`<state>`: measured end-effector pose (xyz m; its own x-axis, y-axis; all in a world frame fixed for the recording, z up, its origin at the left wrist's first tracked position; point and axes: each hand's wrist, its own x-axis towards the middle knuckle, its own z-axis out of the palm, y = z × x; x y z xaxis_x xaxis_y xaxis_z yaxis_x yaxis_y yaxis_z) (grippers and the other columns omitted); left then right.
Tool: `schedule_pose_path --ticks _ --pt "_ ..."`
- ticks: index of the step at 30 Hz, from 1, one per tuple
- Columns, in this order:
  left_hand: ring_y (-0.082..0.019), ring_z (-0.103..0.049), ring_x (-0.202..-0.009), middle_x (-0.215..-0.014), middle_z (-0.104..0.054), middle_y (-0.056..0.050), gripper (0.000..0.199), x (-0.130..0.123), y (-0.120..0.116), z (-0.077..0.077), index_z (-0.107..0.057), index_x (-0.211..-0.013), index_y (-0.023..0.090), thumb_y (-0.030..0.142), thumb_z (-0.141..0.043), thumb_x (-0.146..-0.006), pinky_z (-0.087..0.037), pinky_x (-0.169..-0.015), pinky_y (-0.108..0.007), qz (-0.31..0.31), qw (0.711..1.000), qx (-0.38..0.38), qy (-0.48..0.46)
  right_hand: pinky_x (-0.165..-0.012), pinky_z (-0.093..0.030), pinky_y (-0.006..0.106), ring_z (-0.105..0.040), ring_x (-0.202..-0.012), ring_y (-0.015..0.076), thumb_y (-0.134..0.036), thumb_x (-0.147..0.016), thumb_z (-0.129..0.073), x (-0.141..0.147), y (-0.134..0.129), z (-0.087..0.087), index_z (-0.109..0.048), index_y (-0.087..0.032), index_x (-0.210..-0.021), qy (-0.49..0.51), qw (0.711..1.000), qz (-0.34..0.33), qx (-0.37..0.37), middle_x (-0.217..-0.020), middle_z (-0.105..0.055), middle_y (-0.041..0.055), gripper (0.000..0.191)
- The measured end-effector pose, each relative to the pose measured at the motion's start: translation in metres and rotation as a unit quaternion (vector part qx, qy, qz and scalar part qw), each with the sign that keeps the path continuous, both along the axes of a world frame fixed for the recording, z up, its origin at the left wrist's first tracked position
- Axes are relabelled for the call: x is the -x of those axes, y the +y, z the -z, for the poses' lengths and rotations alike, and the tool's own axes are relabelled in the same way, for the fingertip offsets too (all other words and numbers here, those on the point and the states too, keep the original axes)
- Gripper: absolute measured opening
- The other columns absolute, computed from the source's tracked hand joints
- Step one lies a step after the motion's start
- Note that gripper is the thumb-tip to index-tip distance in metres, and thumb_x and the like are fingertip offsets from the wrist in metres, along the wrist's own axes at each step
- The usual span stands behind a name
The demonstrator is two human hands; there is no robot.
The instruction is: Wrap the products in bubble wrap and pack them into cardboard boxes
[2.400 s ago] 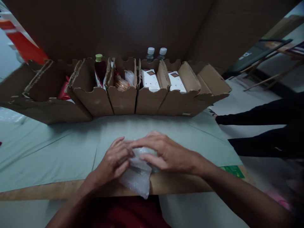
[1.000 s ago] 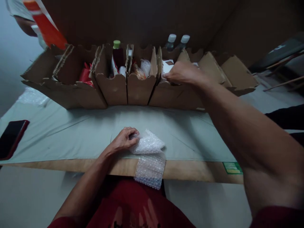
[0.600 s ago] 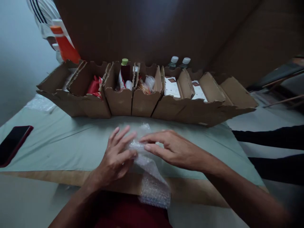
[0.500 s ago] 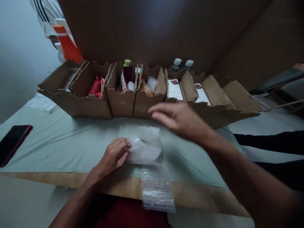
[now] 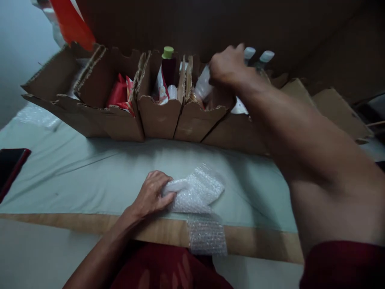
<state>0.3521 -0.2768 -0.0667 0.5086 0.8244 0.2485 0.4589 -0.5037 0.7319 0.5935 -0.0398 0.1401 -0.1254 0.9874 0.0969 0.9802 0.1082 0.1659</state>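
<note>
My left hand (image 5: 155, 192) is closed on the near left end of a bubble wrap sheet (image 5: 198, 188), thumb and fingers pinching its folded edge. The wrap lies crumpled on the cloth, and a strip of it hangs over the table's front edge. My right hand (image 5: 227, 66) reaches over an open cardboard box (image 5: 200, 126), its fingers bent round the upper end of a translucent whitish plastic piece (image 5: 203, 84). That piece leans up out of the box; its exact kind is unclear. Orange-brown packets beneath it are partly hidden.
Along the back stand more cardboard boxes (image 5: 159, 122), holding a red packet (image 5: 118, 94) and a green-capped bottle (image 5: 167, 53). White-capped bottles (image 5: 249, 53) rise behind my right wrist. A phone (image 5: 12, 166) lies at left; an orange bottle (image 5: 72, 24) is at upper left.
My right hand has moved up and forward from above the table to the box and gripped the translucent piece, which now stands higher. The bubble wrap's far end has shifted right.
</note>
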Motion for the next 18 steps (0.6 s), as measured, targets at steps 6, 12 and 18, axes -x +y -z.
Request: schedule_pose_path --ticks 6,12,18 --pt "-0.044 -0.017 -0.159 -0.175 -0.008 -0.004 0.026 0.013 -0.023 -0.036 -0.07 -0.106 0.024 0.02 -0.069 -0.08 -0.031 -0.12 -0.067 -0.052 0.991 -0.11 -0.054 -0.11 -0.04 0.061 -0.059 -0.129 0.0407 -0.033 -0.096 -0.049 -0.006 -0.172 -0.044 -0.073 -0.021 -0.104 0.018 0.979 -0.051 -0.195 -0.127 -0.069 0.0167 0.028" --pt "-0.04 -0.039 -0.149 -0.154 -0.053 -0.007 0.029 0.024 -0.049 -0.054 -0.069 -0.109 0.03 0.027 -0.072 -0.08 -0.032 -0.12 -0.067 -0.023 0.989 -0.144 0.008 -0.084 -0.049 0.05 -0.07 -0.093 0.0264 -0.028 -0.098 -0.054 0.03 -0.239 0.024 -0.073 -0.028 -0.09 0.12 0.918 -0.377 0.016 -0.115 -0.078 0.0048 0.02" --pt "-0.028 -0.069 -0.108 -0.114 -0.074 -0.01 0.051 0.021 -0.02 -0.012 -0.056 -0.129 0.023 0.017 -0.057 -0.078 -0.053 -0.1 -0.048 -0.069 0.995 -0.069 -0.021 -0.097 -0.045 0.052 -0.065 -0.113 0.0331 -0.024 -0.096 -0.055 0.055 -0.099 -0.018 -0.074 -0.021 -0.092 0.015 0.977 -0.21 -0.023 -0.108 -0.077 0.011 0.02"
